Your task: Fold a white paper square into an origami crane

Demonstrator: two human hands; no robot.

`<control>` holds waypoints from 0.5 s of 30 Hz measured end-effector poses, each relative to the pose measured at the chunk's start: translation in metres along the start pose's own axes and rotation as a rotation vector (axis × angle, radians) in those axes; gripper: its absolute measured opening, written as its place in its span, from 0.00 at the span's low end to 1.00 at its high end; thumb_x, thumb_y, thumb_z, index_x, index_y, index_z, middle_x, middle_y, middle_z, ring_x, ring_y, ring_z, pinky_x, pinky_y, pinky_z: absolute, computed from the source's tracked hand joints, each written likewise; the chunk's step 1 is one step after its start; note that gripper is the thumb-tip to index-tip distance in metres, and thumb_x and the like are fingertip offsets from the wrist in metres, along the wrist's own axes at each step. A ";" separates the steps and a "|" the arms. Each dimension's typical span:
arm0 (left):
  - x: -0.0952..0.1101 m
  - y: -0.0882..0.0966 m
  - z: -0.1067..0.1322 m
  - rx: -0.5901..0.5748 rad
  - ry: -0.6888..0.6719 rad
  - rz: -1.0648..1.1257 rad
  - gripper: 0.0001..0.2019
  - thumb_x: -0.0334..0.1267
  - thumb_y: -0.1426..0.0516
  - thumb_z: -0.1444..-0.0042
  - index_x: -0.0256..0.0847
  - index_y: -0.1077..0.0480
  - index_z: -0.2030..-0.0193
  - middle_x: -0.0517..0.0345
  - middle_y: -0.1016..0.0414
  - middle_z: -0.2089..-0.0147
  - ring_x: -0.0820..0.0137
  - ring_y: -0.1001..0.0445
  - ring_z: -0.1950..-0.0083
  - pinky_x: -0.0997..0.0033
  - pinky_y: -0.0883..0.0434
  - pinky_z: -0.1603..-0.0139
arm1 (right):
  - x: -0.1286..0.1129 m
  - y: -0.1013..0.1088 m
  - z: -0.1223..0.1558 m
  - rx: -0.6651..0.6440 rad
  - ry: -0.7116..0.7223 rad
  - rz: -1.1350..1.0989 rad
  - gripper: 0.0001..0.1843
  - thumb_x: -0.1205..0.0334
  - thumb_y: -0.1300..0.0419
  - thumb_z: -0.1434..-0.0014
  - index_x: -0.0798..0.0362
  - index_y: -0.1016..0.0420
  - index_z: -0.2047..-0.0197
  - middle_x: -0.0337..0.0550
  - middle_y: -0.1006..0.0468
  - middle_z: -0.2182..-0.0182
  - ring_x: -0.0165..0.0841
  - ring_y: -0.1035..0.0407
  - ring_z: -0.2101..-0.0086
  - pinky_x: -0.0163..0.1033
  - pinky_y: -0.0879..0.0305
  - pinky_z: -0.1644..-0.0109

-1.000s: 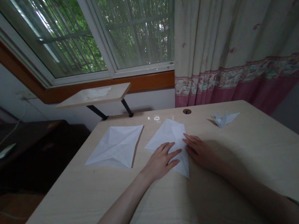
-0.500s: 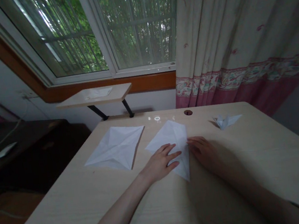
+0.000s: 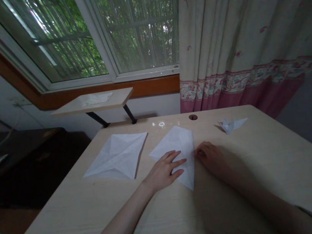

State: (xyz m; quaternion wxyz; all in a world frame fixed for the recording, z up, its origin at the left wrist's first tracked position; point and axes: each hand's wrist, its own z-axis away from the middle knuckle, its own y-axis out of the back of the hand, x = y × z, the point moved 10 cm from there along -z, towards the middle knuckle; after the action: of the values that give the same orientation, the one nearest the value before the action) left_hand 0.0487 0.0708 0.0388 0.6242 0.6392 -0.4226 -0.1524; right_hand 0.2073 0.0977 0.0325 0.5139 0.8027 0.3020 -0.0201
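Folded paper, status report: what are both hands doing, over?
Left hand flat on folded paper. Right hand curled at its right edge. Creased sheet left, paper figure right, both apart.

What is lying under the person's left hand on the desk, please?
A folded white paper lies under the left hand, flat on the wooden desk. The part beneath the hand is covered, so creases there cannot be seen.

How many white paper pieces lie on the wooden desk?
3: a creased sheet at left, a folded sheet under the left hand, a small folded figure far right. None seems hidden.
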 end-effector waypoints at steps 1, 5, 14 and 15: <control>0.000 0.000 0.000 0.002 -0.002 0.001 0.19 0.47 0.48 0.32 0.53 0.34 0.36 0.56 0.42 0.29 0.57 0.42 0.30 0.50 0.40 0.31 | 0.000 0.000 0.000 -0.007 -0.003 0.006 0.09 0.69 0.49 0.38 0.49 0.31 0.67 0.45 0.25 0.66 0.38 0.29 0.63 0.43 0.33 0.58; 0.001 0.000 -0.001 -0.001 -0.003 0.000 0.19 0.47 0.49 0.32 0.53 0.34 0.36 0.56 0.42 0.29 0.57 0.42 0.30 0.51 0.39 0.31 | 0.003 -0.003 -0.001 -0.024 -0.020 0.017 0.09 0.69 0.49 0.38 0.50 0.31 0.67 0.44 0.25 0.68 0.37 0.29 0.65 0.42 0.33 0.59; 0.000 -0.001 -0.001 -0.012 -0.009 -0.004 0.19 0.47 0.49 0.32 0.52 0.34 0.36 0.55 0.42 0.29 0.58 0.42 0.30 0.51 0.41 0.31 | 0.004 -0.006 0.003 -0.011 0.006 0.035 0.09 0.69 0.48 0.38 0.50 0.30 0.67 0.44 0.24 0.66 0.38 0.29 0.64 0.42 0.33 0.57; 0.000 -0.001 -0.001 -0.009 -0.008 -0.002 0.19 0.47 0.49 0.32 0.53 0.34 0.36 0.55 0.42 0.29 0.58 0.42 0.30 0.51 0.40 0.31 | 0.002 -0.005 0.003 -0.009 0.012 0.039 0.09 0.69 0.48 0.38 0.49 0.30 0.66 0.44 0.23 0.66 0.38 0.29 0.64 0.42 0.33 0.57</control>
State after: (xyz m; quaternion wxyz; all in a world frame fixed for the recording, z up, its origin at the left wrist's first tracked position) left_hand 0.0496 0.0714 0.0383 0.6252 0.6361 -0.4237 -0.1578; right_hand 0.2075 0.0977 0.0262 0.5159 0.8062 0.2895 -0.0040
